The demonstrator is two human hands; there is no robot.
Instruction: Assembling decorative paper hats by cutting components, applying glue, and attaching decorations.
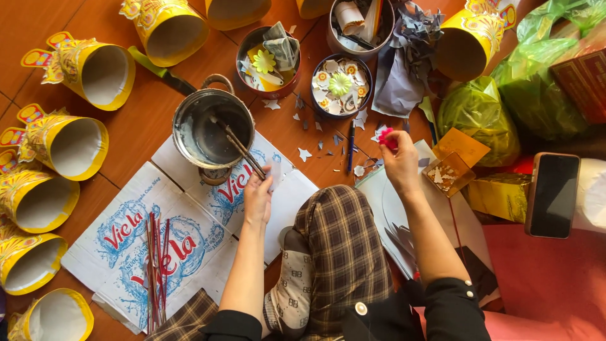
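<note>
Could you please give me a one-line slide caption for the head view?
Left hand holds white paper beside a metal pot; right hand pinches a pink flower.

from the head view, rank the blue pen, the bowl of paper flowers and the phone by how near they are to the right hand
From the right hand:
1. Blue pen, just to its left on the floor.
2. Bowl of paper flowers, up and to its left.
3. Phone, far off at the frame's right.

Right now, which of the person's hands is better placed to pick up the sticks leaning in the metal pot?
Probably the left hand: it rests just below the round metal pot, close to the thin dark sticks. The right hand is farther off and already pinches a small pink paper piece.
</note>
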